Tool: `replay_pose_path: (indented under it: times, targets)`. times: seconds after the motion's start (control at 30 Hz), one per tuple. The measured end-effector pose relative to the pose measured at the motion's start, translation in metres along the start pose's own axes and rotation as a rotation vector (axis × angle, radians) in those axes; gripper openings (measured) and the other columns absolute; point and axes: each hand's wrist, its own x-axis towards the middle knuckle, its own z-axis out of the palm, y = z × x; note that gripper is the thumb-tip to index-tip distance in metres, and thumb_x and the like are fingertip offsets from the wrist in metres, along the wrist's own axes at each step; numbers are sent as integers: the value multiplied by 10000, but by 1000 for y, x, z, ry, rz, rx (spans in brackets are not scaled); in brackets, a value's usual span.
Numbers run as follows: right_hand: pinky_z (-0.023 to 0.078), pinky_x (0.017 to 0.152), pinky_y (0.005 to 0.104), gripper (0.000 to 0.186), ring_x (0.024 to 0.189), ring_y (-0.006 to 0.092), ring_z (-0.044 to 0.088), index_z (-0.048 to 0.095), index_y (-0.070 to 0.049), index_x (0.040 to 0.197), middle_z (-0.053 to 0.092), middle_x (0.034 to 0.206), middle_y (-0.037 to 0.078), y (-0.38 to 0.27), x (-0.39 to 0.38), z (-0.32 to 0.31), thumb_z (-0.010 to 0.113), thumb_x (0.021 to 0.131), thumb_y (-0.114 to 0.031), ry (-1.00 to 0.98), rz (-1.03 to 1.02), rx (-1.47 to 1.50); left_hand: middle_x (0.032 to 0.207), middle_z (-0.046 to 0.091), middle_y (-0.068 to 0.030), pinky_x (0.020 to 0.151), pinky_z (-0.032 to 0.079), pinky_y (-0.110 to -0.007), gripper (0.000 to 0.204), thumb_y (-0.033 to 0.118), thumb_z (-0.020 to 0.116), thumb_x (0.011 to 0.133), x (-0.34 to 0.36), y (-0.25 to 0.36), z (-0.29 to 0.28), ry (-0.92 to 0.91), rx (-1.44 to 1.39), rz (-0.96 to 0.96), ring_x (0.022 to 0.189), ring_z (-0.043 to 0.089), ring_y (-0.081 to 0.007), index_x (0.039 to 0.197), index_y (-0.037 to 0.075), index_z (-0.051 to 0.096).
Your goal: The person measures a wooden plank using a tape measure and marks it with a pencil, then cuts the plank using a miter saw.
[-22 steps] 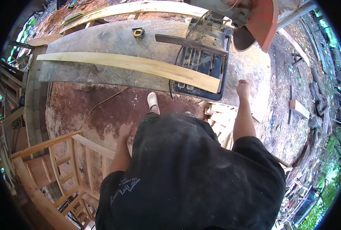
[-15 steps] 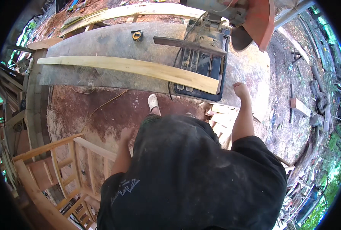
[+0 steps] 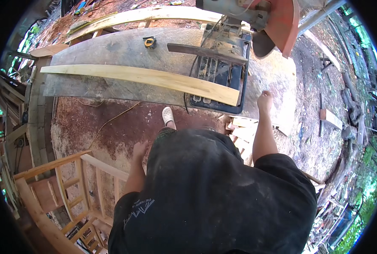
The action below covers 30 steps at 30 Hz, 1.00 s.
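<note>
My right hand (image 3: 265, 101) is closed over the right part of the grey worktable (image 3: 125, 48). A thin, pencil-like thing (image 3: 261, 84) seems to stick out of its fingertips, too small to name surely. To that hand's left, a long pale board (image 3: 141, 76) lies across the table, its right end on the dark base of a chop saw (image 3: 239, 103). The saw's round blade (image 3: 263, 44) is raised under a red guard (image 3: 286, 29). My left hand (image 3: 140, 148) hangs low at my side, touching nothing visible; its fingers are not clear.
A dark wooden strip (image 3: 205, 53) lies across the saw. Behind the board is a yellow and black tape measure (image 3: 149, 42). A wooden frame with slats (image 3: 80, 182) stands at lower left. Offcuts (image 3: 243, 131) are piled below the table, and a cord (image 3: 112, 118) lies on the floor.
The view has shifted slightly. My right hand has turned a little, and a thin thing now shows at its fingertips. The board, saw and left hand look the same.
</note>
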Motion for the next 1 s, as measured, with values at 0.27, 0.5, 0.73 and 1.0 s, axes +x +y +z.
replay_pose_path:
  times: [0.27, 0.5, 0.73, 1.0]
  targets:
    - [505, 831, 403, 261, 949, 351, 664, 731, -110, 1002, 696, 948, 215, -34, 14, 3, 550, 817, -147, -232, -133, -67, 773, 654, -141, 569, 476, -370, 440, 343, 672, 818, 17, -17, 2, -64, -13, 39, 697, 647, -224, 900, -87, 635]
    - [512, 840, 402, 266, 935, 360, 668, 730, -108, 985, 693, 966, 216, -27, 31, 20, 527, 814, -123, -464, -365, -59, 693, 643, -150, 582, 475, -396, 463, 392, 657, 796, 23, -22, 2, 1, 120, 136, 666, 646, -240, 823, -70, 668]
    - [512, 803, 391, 251, 883, 334, 676, 722, -89, 1002, 701, 930, 198, -11, 10, 18, 556, 825, -152, -286, -244, -126, 722, 664, -196, 626, 503, -402, 501, 421, 642, 783, 34, -54, 8, -49, 83, 73, 710, 678, -283, 793, -79, 671]
    - [515, 827, 406, 288, 923, 366, 672, 683, 9, 1035, 695, 923, 239, -18, 30, 40, 566, 807, -121, 163, 155, -33, 728, 662, -249, 667, 482, -466, 522, 429, 633, 800, 28, -22, -8, 43, 339, 204, 760, 682, -363, 790, -92, 671]
